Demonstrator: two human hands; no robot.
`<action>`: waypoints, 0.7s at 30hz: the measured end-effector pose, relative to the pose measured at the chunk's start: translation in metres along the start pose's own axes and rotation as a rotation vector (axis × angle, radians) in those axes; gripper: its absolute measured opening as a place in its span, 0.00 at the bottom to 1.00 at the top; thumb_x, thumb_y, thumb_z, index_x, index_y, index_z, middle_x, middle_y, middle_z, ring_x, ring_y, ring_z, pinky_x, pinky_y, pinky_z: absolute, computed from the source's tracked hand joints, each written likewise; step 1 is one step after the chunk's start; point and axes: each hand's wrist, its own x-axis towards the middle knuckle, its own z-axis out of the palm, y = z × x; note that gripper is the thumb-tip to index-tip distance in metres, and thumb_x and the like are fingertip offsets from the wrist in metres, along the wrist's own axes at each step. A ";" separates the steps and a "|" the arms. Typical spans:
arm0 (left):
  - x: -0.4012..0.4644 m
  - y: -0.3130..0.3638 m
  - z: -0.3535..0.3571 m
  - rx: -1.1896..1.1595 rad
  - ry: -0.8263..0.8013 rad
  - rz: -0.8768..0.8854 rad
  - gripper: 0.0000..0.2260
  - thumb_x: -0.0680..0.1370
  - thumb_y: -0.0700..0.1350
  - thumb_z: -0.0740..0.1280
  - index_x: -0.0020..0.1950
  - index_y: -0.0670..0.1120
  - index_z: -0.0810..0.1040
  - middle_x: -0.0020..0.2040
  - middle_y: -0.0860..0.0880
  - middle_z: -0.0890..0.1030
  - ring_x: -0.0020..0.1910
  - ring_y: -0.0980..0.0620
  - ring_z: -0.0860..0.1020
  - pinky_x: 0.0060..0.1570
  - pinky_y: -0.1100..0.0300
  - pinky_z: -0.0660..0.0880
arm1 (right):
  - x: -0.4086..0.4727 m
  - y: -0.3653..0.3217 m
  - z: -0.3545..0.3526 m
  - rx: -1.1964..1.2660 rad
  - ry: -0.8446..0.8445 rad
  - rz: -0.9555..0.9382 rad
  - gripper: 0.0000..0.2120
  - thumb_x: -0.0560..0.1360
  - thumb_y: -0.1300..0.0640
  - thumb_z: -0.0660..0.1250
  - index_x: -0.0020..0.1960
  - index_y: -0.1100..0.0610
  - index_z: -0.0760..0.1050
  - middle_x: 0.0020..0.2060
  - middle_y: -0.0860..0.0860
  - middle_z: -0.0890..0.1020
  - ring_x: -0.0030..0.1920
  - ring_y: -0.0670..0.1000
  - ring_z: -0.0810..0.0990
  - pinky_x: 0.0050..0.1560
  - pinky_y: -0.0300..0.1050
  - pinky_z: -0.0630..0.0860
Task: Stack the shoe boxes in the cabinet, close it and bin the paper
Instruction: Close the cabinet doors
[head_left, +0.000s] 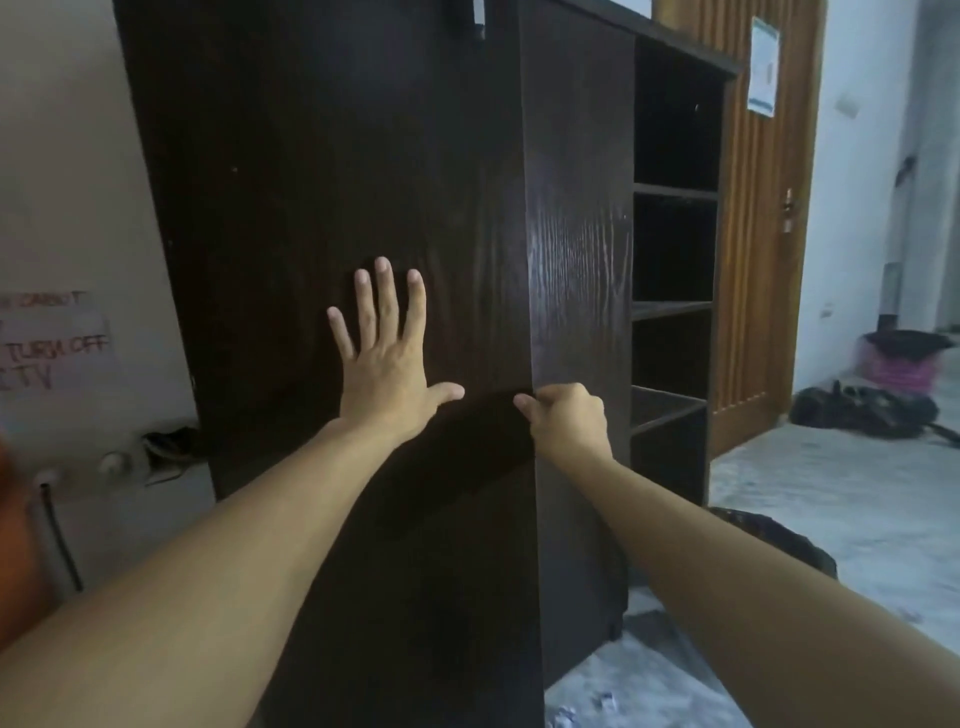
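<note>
Cabinet fills the centre and upper left, dark brown wood grain, tall. Its door is the big flat panel from 9 to 12 o'clock of centre; a second panel sits just right of it, seam running top to bottom near the middle. Open shelves at 3 o'clock of that panel, four dark compartments stacked, contents too dark to tell.

Left hand lies flat on the door, fingers straight and spread, thumb out toward 3 o'clock, palm touching the wood, holding nothing. Right hand at 4 o'clock of the left one, just beside it, fingers curled at the seam edge; thumb tip points toward 9 o'clock (looks like it grips the door edge, but the fingertips are hidden behind the edge). Both forearms reach in from the bottom corners.

No shoe boxes or paper clearly in view; small whitish scraps on the floor at 6 o'clock, too blurred to name.

Further out: wooden room door at 2 o'clock with a notice stuck on it. Pink bin with black liner at 3 o'clock, dark bag on the floor beside it. Wall sign at 9 o'clock, handwritten, partly reads "TURN OFF TV". Grey marbled floor lower right.
</note>
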 end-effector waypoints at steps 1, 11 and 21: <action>0.002 -0.002 0.005 0.029 0.004 0.003 0.54 0.71 0.66 0.66 0.76 0.47 0.29 0.75 0.41 0.28 0.74 0.41 0.29 0.72 0.37 0.36 | 0.006 0.000 0.006 0.004 0.023 0.028 0.15 0.78 0.47 0.65 0.38 0.56 0.78 0.39 0.56 0.80 0.44 0.57 0.80 0.41 0.44 0.70; 0.010 -0.041 0.036 0.359 -0.110 0.080 0.57 0.70 0.64 0.70 0.75 0.47 0.28 0.74 0.39 0.26 0.73 0.39 0.28 0.69 0.40 0.32 | 0.044 -0.004 0.062 0.101 0.018 0.131 0.20 0.76 0.51 0.69 0.30 0.56 0.69 0.30 0.50 0.73 0.32 0.48 0.70 0.34 0.37 0.63; 0.013 -0.052 0.051 0.421 -0.084 0.080 0.54 0.72 0.64 0.68 0.76 0.48 0.29 0.74 0.40 0.27 0.74 0.39 0.29 0.70 0.40 0.32 | 0.045 0.001 0.082 -0.059 -0.119 -0.044 0.23 0.77 0.58 0.65 0.71 0.59 0.68 0.55 0.57 0.79 0.59 0.59 0.77 0.50 0.44 0.72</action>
